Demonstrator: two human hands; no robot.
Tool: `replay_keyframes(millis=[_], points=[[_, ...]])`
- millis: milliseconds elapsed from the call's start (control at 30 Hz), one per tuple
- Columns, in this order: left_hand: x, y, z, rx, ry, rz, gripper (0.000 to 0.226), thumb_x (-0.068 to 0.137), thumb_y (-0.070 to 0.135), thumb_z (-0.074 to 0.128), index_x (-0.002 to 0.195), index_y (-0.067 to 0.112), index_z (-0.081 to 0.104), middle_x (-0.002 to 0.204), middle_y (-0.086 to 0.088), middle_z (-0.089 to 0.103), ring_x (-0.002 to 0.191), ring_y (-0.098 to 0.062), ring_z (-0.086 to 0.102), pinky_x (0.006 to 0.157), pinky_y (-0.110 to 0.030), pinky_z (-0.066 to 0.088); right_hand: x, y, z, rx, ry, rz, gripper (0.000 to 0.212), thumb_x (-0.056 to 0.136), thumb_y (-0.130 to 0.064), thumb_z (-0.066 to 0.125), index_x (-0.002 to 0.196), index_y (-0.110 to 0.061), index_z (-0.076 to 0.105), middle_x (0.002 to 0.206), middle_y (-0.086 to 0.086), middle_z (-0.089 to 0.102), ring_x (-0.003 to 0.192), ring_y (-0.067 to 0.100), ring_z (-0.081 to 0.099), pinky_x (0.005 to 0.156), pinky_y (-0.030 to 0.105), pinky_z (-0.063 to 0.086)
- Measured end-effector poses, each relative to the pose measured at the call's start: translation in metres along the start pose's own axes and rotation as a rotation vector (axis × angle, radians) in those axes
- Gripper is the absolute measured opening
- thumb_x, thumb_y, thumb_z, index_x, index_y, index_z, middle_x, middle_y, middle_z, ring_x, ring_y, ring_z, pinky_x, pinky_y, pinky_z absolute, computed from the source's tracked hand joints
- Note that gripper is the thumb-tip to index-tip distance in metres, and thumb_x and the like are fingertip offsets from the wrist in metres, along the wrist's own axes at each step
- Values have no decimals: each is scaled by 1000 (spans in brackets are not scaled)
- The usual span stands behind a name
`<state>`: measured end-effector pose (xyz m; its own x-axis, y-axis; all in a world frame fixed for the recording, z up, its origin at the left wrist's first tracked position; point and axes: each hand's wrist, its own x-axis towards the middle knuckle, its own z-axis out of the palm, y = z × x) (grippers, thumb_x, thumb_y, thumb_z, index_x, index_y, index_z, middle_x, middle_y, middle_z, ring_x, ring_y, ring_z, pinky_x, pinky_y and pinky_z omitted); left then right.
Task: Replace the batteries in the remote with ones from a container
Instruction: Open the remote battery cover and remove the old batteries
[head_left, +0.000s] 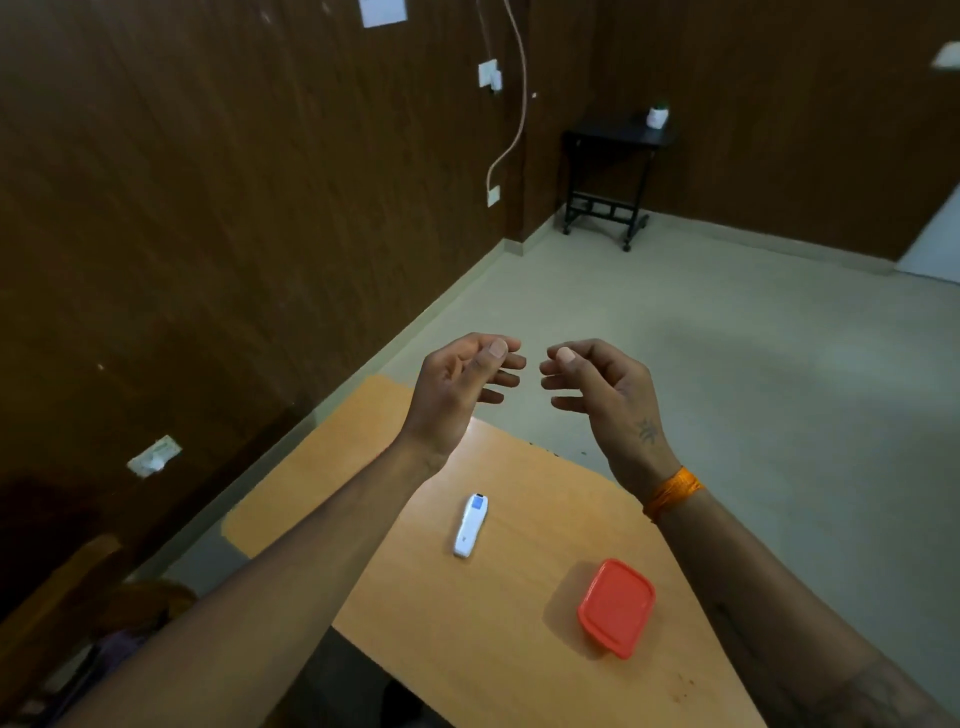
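A small white remote (470, 526) with a blue patch near its top lies on the orange wooden table (405, 582). To its right stands a red container (616, 607) with its lid on; its contents are hidden. My left hand (462, 387) and my right hand (597, 387) are raised above the table's far edge, facing each other. Their fingers are loosely curled and apart, and neither holds anything. An orange thread band wraps my right wrist.
A dark wood-panelled wall (234, 234) runs along the left, close to the table. A black side table (613, 171) with a small white pot stands in the far corner. Pale floor (753, 364) lies beyond and to the right of the table.
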<state>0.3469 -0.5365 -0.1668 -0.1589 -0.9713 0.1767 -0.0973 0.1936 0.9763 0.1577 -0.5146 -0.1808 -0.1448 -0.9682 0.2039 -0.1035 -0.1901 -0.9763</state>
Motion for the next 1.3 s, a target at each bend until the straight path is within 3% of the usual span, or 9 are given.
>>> replay_keyframes(millis=[200,467,700,967,1300], points=[[51,-19,-62,-4,-200,-34,39,104,41,51,123,14,72,112,-2,79,102,-22,76,84,-40,61,11,10,67,36,178,84,22,105,-34,59,109,-18,74,101,3,78,95,18,76,78,35,66],[87,-51,-106,5,-397,-70,38,103,43,50,121,18,72,111,0,79,101,-20,76,83,-36,62,10,23,118,46,356,177,18,103,-34,61,108,-22,74,100,-1,79,93,16,77,74,29,65],[82,-88,-106,-7,-433,-150,37,102,40,53,118,14,74,108,-4,79,97,-22,77,79,-34,61,-5,55,123,53,417,264,19,102,-34,63,108,-20,74,101,1,78,94,17,76,76,33,65],[60,-161,-114,-26,-340,-269,40,97,46,57,111,14,76,104,-5,80,98,-27,76,81,-41,59,-23,121,149,28,430,378,15,102,-31,63,112,-23,72,104,3,77,95,17,76,77,33,64],[47,-323,-133,-15,-317,-383,38,94,48,60,105,17,77,102,-5,81,96,-29,76,77,-35,58,-45,279,203,-6,481,464,16,97,-42,63,109,-36,71,101,-8,77,92,10,75,72,29,64]])
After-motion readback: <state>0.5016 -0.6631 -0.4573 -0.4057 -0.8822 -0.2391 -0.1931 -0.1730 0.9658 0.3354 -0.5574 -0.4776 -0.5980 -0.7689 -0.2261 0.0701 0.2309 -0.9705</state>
